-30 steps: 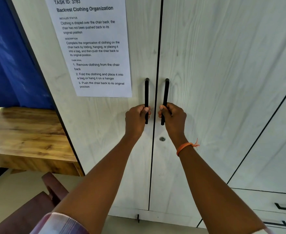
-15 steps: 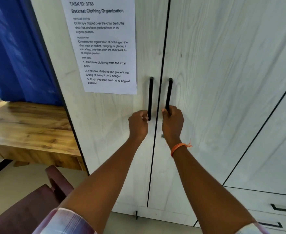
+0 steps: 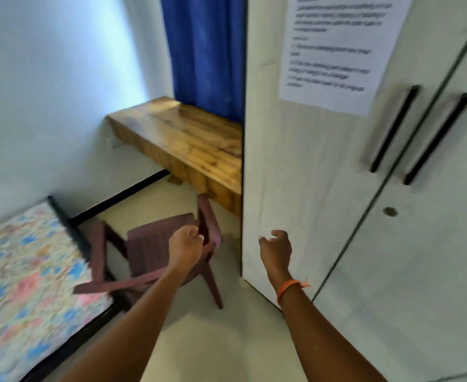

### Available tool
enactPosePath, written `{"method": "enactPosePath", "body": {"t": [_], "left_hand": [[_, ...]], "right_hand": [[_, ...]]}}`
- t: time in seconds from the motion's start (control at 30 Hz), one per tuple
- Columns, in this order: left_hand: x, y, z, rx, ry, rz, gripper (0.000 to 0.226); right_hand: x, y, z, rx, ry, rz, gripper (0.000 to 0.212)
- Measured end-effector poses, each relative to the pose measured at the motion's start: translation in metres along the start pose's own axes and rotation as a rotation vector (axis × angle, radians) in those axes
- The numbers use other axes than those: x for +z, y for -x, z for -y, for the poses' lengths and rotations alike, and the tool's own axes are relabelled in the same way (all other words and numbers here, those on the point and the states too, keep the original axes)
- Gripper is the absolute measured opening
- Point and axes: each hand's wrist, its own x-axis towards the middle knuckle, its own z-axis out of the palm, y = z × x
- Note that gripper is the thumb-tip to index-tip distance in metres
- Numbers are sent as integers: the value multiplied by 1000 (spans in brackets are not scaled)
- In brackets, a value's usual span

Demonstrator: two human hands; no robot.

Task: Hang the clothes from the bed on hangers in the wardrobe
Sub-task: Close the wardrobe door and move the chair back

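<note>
1. Head view, far left: a bed [image 3: 20, 274] fills the near-left corner, its cover a soft, blurred print of blue, pink and yellow flowers, edged by a thin dark frame. No clothes can be made out on the part of it that shows.
2. Behind it rises a plain, smooth pale wall [image 3: 47, 92], with a dark skirting strip where it meets the cream floor.
3. Right of the bed stands a maroon chair [image 3: 155, 252] of moulded, ribbed plastic, with flat armrests and slim straight legs.
4. Left hand [image 3: 185, 248] hovers in front of the chair's seat, fingers loosely curled, holding nothing.
5. Farther back, a thick slab-shaped wooden bench [image 3: 182, 136] with glossy honey-coloured grain runs along the wall, and a deep blue curtain [image 3: 207, 51] hangs in soft vertical folds above its far end.
6. Right hand [image 3: 275, 248], a thin orange thread band [image 3: 290, 286] on its wrist, hangs near the wardrobe's left edge, fingers relaxed and half curled, touching nothing.
7. Wardrobe [image 3: 309, 188] fills the right side: flat doors of pale, faintly grained laminate, closed.
8. A white printed sheet [image 3: 337, 51] is stuck to the left door; its text is too blurred to read.
9. Two slender black bar handles [image 3: 394, 128] flank the door seam, with a small round lock [image 3: 390, 211] below them.
</note>
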Motion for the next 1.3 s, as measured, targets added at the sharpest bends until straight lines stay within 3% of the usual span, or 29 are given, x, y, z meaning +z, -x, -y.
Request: {"method": "enactPosePath", "body": {"t": [0.1,0.2,0.3,0.43,0.53,0.6,0.7,0.83,1.03,1.3], "left_hand": [[-37,8,51,-124,40,-128,28],[-70,8,101,-341,162,-244,8],[-95,-7,152,-596,272,-354,34],[-117,-32,194,-854,454,-344,81],[-115,-65,238,-896,617,-266,98],[-100,-87,278,-891,638,-262,81],[-112,-83,275,-887,634,-222,45],[-129,-79,271,-885,677,-165,40],[-133,-85,279,-867,608,-138,39],[-182,-117,290,-825,469,-157,32]], "right_hand": [[51,21,3,-57,92,165,39],[93,46,10,-91,145,280,33],[133,64,12,-100,180,296,27],[182,73,16,-56,209,213,45],[209,75,23,-17,317,126,62],[221,72,24,60,354,44,72],[231,64,22,138,372,-1,73],[232,41,17,199,376,-82,74],[222,-13,-35,299,124,-66,38],[231,90,-3,352,-139,-127,14]]}}
